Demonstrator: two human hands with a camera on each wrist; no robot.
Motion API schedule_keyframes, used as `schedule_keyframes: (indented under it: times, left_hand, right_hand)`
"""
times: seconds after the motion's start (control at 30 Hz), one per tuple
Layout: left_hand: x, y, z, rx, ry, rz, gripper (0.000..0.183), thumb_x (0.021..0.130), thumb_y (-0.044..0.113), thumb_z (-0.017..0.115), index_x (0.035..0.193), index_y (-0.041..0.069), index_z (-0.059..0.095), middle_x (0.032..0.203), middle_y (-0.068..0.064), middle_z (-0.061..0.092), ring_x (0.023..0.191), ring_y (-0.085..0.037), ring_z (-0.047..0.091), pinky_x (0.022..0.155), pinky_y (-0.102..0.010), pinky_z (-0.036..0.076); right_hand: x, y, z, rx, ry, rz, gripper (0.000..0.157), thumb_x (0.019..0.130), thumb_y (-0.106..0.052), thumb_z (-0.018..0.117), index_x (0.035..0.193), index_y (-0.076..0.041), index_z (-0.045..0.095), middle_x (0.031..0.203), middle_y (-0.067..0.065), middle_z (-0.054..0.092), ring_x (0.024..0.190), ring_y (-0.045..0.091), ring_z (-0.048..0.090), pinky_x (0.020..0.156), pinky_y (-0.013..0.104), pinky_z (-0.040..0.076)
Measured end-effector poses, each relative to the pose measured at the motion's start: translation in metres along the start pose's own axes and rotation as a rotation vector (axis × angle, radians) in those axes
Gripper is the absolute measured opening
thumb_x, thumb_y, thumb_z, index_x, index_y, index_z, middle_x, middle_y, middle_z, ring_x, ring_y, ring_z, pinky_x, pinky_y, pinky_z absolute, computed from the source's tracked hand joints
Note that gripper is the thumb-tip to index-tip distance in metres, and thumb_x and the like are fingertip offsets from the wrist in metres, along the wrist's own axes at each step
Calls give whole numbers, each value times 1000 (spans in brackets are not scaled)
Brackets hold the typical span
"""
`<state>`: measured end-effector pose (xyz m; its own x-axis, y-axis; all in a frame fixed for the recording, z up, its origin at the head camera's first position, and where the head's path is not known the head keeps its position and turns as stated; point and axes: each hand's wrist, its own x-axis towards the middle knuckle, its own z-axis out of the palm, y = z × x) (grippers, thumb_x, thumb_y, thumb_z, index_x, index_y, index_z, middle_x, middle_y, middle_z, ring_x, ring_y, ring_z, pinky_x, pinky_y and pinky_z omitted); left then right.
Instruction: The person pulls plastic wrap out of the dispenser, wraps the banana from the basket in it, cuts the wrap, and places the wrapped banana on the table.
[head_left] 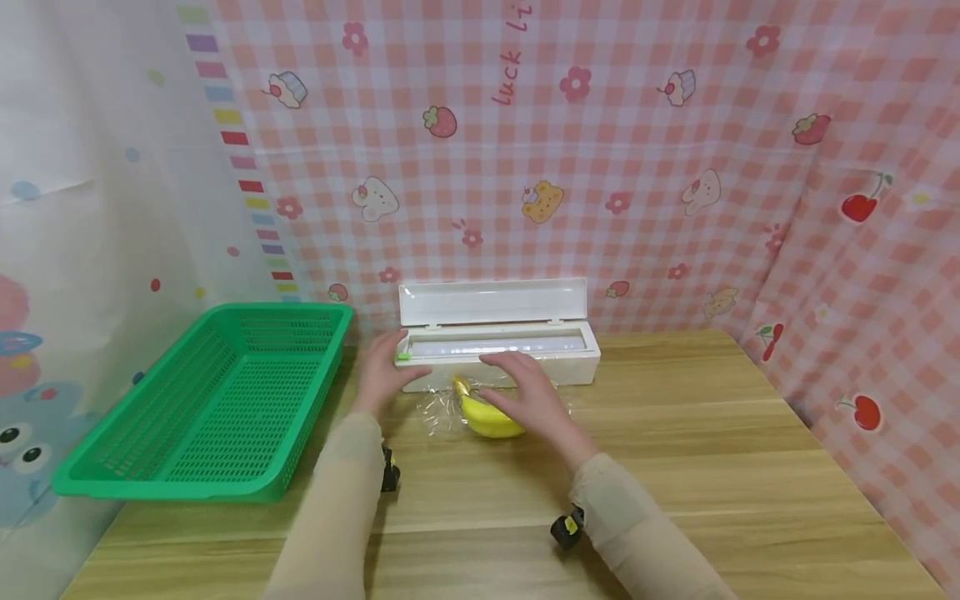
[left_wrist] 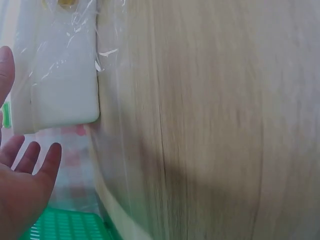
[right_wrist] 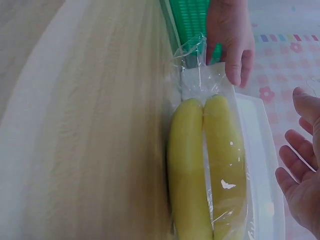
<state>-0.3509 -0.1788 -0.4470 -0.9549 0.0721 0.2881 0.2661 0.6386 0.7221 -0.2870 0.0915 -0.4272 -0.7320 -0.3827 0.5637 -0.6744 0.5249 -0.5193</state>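
A yellow banana [head_left: 491, 423] lies on the table against the front of a white cling film dispenser box [head_left: 573, 372], whose lid [head_left: 491, 302] stands raised. Clear film [head_left: 441, 410] comes down the box's front and spreads around the banana. From the right wrist, two yellow banana shapes [right_wrist: 190, 165] show side by side, with glossy film over the one nearer the box. My left hand [head_left: 381, 371] is at the box's left end, beside a green slider [head_left: 403, 357], fingers spread and holding nothing. Above the banana, my right hand [head_left: 536, 396] hovers with thumb and fingers apart, hiding part of it.
To the left stands a green plastic basket [head_left: 288, 467] with a slotted floor. Behind the box hangs a pink checked cloth [head_left: 480, 167], which also covers the right side. The wooden table [head_left: 465, 533] reaches toward me under both forearms.
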Motion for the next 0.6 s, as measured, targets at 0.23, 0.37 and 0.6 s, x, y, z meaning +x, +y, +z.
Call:
schedule_keyframes:
  times: [0.23,0.37,0.6]
  left_hand:
    - [-1,-2,6,-92,20,-77,86,76,27,86,147,5,44,153,-21,37,141,-39,31,117,-52,23]
    - [-3,-5,9,-154,42,-130,85,76,28,86,147,7,45,152,-18,39,140,-37,32,117,-51,23]
    - [-5,-6,12,-181,57,-149,83,77,26,86,146,6,45,152,-18,40,142,-38,30,117,-52,21]
  right_hand:
    - [12,-3,-1,-26,-10,-35,47,84,-16,80,126,-5,64,124,10,65,118,29,56,104,44,43]
    - [19,-3,-2,-44,-19,-44,48,83,-15,81,126,-5,64,124,10,65,118,30,55,104,44,42]
    - [33,-4,-4,-69,-53,-57,46,84,-15,80,126,-4,64,125,10,65,120,29,55,106,44,41]
